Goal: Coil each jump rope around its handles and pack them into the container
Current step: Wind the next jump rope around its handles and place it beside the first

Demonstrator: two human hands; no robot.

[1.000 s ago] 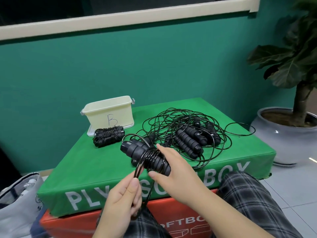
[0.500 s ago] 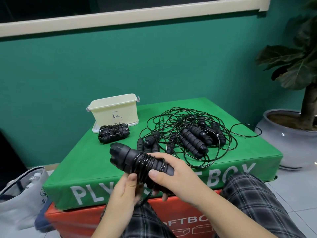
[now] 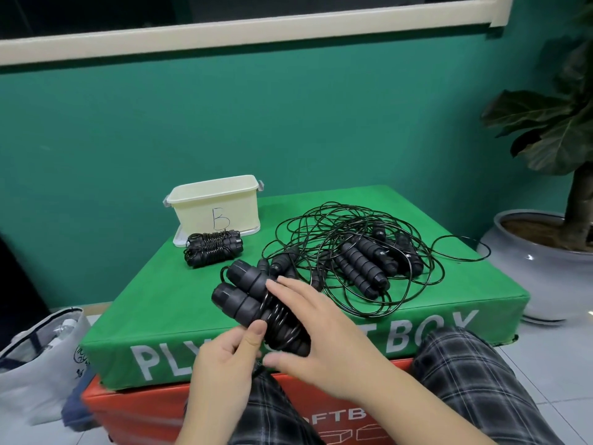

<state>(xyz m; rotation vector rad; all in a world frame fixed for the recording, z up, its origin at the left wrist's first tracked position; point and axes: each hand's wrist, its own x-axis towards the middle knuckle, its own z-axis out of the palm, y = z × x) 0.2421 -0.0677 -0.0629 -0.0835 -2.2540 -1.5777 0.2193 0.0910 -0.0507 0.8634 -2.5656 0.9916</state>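
Both hands are on one jump rope (image 3: 253, 303), held above the near edge of the green box (image 3: 154, 303). Its two black foam handles lie side by side, cord wound round the middle. The left hand (image 3: 224, 364) grips from below, thumb pressed up on the handle, fingers curled under. The right hand (image 3: 308, 335) lies over the coils, fingers fairly straight and slightly spread, thumb beneath.

On the box's front, white letters read "PLY" then "T BOX", the middle hidden by the hands. The orange box (image 3: 141, 409) underneath shows "OFTB".

At the back left stands the cream container (image 3: 218, 200), marked with a handwritten "B", sitting on its lid. Just in front of it rests a finished coiled rope (image 3: 213, 248). To the right, a loose tangle of ropes (image 3: 362, 258) sprawls across the top. A white tote bag (image 3: 35, 358) sits on the floor at left; its print is unreadable. A potted plant (image 3: 545, 258) stands at right.
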